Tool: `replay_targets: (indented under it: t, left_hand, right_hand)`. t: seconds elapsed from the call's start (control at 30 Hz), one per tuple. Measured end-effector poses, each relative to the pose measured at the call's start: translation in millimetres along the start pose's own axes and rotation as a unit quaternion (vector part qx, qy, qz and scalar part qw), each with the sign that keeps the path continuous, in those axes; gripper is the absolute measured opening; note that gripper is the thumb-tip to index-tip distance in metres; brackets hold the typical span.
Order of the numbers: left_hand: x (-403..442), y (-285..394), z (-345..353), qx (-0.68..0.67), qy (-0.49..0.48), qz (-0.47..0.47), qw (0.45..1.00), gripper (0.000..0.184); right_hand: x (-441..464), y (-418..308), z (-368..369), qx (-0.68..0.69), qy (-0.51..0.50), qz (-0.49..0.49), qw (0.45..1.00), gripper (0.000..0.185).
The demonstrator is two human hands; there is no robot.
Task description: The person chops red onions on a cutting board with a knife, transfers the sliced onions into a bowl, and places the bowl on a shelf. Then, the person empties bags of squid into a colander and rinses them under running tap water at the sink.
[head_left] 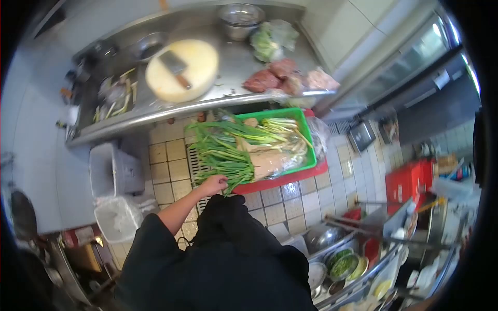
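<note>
My left hand [213, 185] is at the near left edge of the green onions [223, 155], against their leaf tips. Its fingers are curled together; whether a leaf is pinched in them is too small to make out. The green onions lie in a green crate [307, 136], leaves hanging over its left side and white ends to the right. Brown paper [267, 165] and clear plastic wrap part of the bundle. Under the crate is a red container [280, 183]. My right hand is out of view.
A steel counter bears a round cutting board [199, 67] with a cleaver [174, 63], bagged red meat [262, 80] and a leafy vegetable [265, 44]. Two bins [116, 171] stand at left. A rack with food bowls [342, 265] is at lower right.
</note>
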State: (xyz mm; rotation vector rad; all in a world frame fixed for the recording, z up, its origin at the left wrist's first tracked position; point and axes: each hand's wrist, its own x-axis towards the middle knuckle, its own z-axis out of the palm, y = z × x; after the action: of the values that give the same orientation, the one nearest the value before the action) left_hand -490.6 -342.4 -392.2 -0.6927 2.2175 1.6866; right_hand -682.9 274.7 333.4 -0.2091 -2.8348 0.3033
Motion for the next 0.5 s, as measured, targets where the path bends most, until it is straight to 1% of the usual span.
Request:
replay_targets:
  t: [0.03,0.07,0.13,0.17,0.2,0.23,0.3,0.33,0.37,0.4,0.43,0.47,0.5]
  left_hand:
    - [-19,-5,-10,-0.020,0.021,-0.007,1.000,0.043]
    - [-35,-20,-18,-0.050,0.063,-0.005,0.997,0.042]
    - [-79,-33,-33,-0.025,0.161,-0.054,0.985,0.039]
    - [-104,-43,-39,-0.011,0.204,-0.082,0.976,0.038]
    - [-126,-64,-40,0.018,0.235,-0.094,0.967,0.038]
    - [-148,-92,-42,0.050,0.261,-0.105,0.958,0.037]
    - [-194,-144,-53,0.110,0.218,-0.136,0.960,0.040]
    - [-217,-167,-56,0.105,0.235,-0.187,0.948,0.041]
    - [-239,-190,-58,0.099,0.250,-0.236,0.934,0.043]
    - [-255,-216,-64,0.111,0.223,-0.274,0.929,0.045]
    - [-272,-241,-71,0.125,0.192,-0.310,0.922,0.047]
    - [-281,-318,-61,0.223,0.156,-0.287,0.919,0.036]
    - [-289,-378,-55,0.321,0.126,-0.259,0.902,0.028]
  right_hand:
    - [17,16,24,0.077,-0.028,-0.048,0.995,0.052]
    - [44,28,66,0.153,-0.054,-0.098,0.982,0.055]
    - [69,12,142,0.248,-0.161,-0.172,0.940,0.056]
    - [60,-8,177,0.264,-0.241,-0.192,0.914,0.054]
    - [47,-28,210,0.259,-0.291,-0.195,0.900,0.052]
    - [32,-45,244,0.253,-0.338,-0.191,0.886,0.050]
    - [5,-56,328,0.303,-0.390,-0.127,0.860,0.046]
    - [-19,-68,369,0.327,-0.377,-0.059,0.864,0.043]
    - [-45,-79,403,0.368,-0.393,-0.018,0.842,0.039]
    - [-74,-94,435,0.407,-0.403,0.022,0.819,0.038]
    - [-99,-103,467,0.454,-0.437,0.042,0.775,0.037]
    - [-128,-124,489,0.459,-0.469,0.037,0.754,0.037]
    - [-153,-146,514,0.469,-0.507,0.038,0.722,0.035]
